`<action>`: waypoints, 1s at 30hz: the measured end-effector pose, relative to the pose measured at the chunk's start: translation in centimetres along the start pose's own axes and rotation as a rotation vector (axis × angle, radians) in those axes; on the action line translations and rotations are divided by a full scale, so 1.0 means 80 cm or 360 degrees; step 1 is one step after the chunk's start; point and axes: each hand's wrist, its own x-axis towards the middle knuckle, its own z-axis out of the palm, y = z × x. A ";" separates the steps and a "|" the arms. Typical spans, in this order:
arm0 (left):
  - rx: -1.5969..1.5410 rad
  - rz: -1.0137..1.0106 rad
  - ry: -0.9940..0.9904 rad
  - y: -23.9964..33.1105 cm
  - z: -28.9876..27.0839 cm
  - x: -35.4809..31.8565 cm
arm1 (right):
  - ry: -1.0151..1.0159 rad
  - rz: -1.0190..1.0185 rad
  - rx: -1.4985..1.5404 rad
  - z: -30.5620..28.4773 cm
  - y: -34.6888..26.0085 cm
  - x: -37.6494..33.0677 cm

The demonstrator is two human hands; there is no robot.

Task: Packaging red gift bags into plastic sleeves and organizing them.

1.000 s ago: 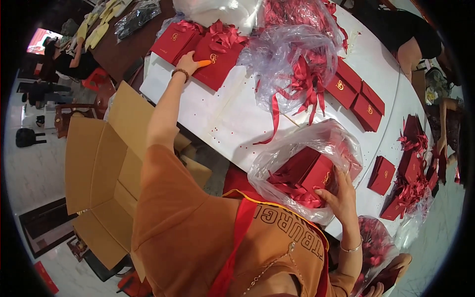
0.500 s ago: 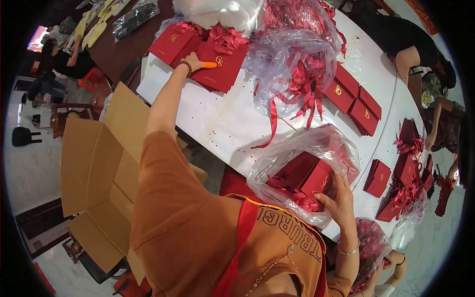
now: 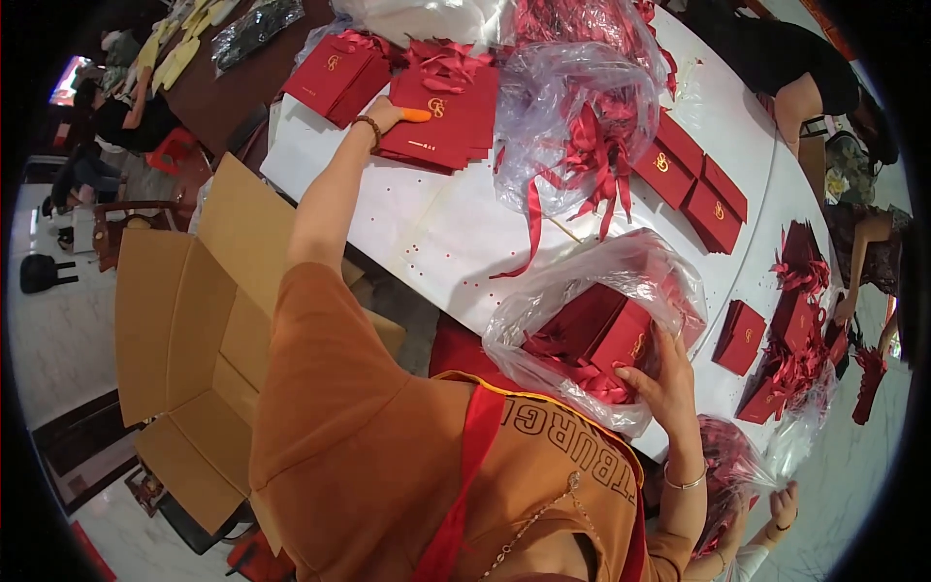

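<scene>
My left hand [image 3: 390, 116], with an orange cover on its thumb, grips the left edge of a stack of flat red paper bags [image 3: 427, 136] at the far side of the white table. Its thumb lies on top; the other fingers are mostly hidden. Red ribbons lie along the stack's far edge, and another red stack [image 3: 337, 78] sits to its left. Near me, my right hand [image 3: 669, 386] holds the side of an open clear plastic bag [image 3: 504, 320]. Its thumb rests by the red paper bags [image 3: 592, 325] inside, and its fingers curl over the plastic.
An open cardboard box [image 3: 184, 320] stands at my left. More red stacks [image 3: 744, 335] and a ribbon-filled clear bag [image 3: 543, 107] lie on the white table [image 3: 427, 242]. Other people work on the right, and a person's hand [image 3: 784, 504] is at a plastic bag, lower right.
The stack under my left hand has shifted right, away from the stack beside it. My right hand stays at the plastic bag. The other person's hand at lower right has risen.
</scene>
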 end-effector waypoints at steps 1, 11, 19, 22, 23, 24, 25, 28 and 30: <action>0.0002 0.0002 0.0002 0.008 0.008 -0.005 | 0.0003 -0.0004 0.0011 0.000 0.000 -0.001; 0.2163 0.0674 0.0147 0.146 0.095 -0.191 | 0.0012 0.0036 0.0011 0.000 0.002 -0.003; 0.2060 0.0841 0.0325 0.115 0.142 -0.193 | 0.0037 -0.0117 -0.0067 0.000 0.006 -0.003; 0.1983 0.0817 0.0321 0.114 0.151 -0.194 | 0.0023 -0.0144 -0.0113 0.001 0.004 -0.005; 0.1979 0.0763 0.0300 0.114 0.153 -0.194 | -0.0013 -0.0083 -0.0083 0.002 0.004 -0.006; 0.1978 0.0758 0.0299 0.113 0.154 -0.187 | -0.0017 -0.0083 -0.0083 0.003 0.006 -0.005; 0.1973 0.0714 0.0260 0.117 0.154 -0.179 | 0.0039 -0.0175 -0.0102 0.002 0.010 -0.003; 0.1861 0.0603 0.0261 0.131 0.148 -0.181 | 0.0075 -0.0211 -0.0121 0.002 0.010 -0.008; 0.1420 0.0628 0.0339 0.131 0.130 -0.174 | 0.0073 -0.0156 -0.0126 0.000 0.008 -0.009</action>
